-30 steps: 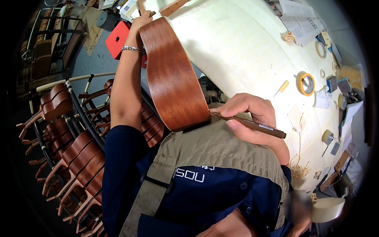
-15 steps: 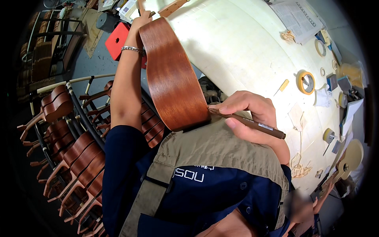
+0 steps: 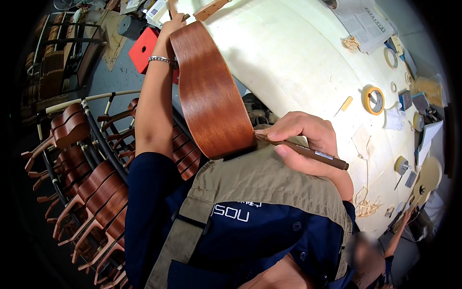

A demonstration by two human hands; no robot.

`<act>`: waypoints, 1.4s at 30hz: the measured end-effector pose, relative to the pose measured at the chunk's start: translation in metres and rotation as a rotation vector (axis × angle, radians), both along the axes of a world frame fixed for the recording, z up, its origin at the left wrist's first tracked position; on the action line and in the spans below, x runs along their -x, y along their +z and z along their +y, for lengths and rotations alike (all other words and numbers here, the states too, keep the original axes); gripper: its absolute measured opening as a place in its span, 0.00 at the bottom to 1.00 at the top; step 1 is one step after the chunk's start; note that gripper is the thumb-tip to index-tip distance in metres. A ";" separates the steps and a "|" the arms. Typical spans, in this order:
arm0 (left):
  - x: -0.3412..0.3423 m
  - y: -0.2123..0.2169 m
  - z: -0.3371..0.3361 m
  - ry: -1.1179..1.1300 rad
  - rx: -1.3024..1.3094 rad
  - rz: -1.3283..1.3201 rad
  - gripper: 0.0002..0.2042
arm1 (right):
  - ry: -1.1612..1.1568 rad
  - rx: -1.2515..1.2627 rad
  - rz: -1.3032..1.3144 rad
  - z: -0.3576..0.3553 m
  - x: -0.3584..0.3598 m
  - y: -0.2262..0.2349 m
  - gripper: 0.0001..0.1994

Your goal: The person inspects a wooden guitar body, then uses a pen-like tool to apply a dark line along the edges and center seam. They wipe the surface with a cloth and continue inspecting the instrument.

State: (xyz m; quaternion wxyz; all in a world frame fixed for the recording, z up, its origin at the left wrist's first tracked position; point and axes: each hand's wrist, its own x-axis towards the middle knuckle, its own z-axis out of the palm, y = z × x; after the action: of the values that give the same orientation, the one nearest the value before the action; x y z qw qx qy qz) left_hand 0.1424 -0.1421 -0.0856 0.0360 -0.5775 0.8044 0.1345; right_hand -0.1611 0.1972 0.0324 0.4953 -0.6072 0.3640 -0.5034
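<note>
A reddish-brown ukulele body (image 3: 209, 91) stands on edge in front of me, its curved side facing up and its lower end against my apron (image 3: 269, 168). At its far end my left hand (image 3: 175, 25) is closed around the neck; most of those fingers are hidden. My right hand (image 3: 308, 132) pinches a brown fine-tipped pen (image 3: 313, 153). The pen's tip touches the edge of the body near its lower right corner. Part of the fingers rests close to the apron.
On my left, racks hold several ukulele bodies (image 3: 103, 192). A red stool (image 3: 143, 49) stands beyond my left forearm. The pale worktable (image 3: 288, 58) carries a yellow tape roll (image 3: 373, 100), newspaper (image 3: 361, 24) and wood shavings (image 3: 368, 207). At lower right, a co-worker's arm (image 3: 397, 233) reaches toward a pale guitar-shaped board (image 3: 428, 180).
My hands, the pen and the ukulele have hardly moved. At lower right the co-worker's arm and the pale board have shifted.
</note>
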 end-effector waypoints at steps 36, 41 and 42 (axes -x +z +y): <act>-0.033 -0.004 0.151 0.588 -0.022 1.197 0.12 | -0.597 -0.232 -0.287 0.016 0.013 -0.052 0.25; -0.027 -0.003 0.158 0.513 0.006 1.116 0.12 | -0.543 -0.215 -0.236 0.013 0.009 -0.050 0.23; -0.026 -0.002 0.159 0.494 0.019 1.088 0.12 | -0.528 -0.206 -0.230 0.013 0.010 -0.051 0.22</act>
State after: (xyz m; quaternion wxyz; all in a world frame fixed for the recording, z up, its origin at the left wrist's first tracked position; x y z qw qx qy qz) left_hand 0.1680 0.0166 -0.0872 -0.4187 -0.5959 0.5503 0.4083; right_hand -0.1707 0.2106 -0.0183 0.4444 -0.3772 0.4997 -0.6407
